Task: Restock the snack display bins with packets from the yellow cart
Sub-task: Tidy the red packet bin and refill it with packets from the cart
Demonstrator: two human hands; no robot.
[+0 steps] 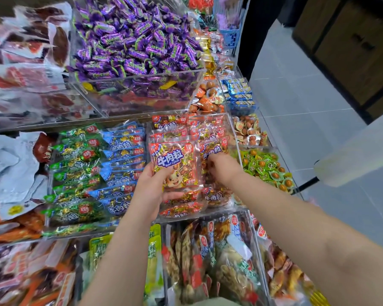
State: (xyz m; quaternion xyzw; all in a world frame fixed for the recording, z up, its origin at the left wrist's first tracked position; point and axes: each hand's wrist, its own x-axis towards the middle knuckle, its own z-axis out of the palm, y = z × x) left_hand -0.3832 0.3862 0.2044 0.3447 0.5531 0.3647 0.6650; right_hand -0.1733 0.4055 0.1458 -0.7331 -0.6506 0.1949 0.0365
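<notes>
Red packet (175, 164) pinched in left fingers (171, 195); right fingers (211, 162) buried beside it, grip unclear. Bin (235, 146) looks nearly full.

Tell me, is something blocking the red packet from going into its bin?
Nothing visible blocks it. The left hand holds the packet just over the open-topped bin, above a pile of the same kind. The right hand is in the bin, beside the packet, on the pile's right side.
</notes>
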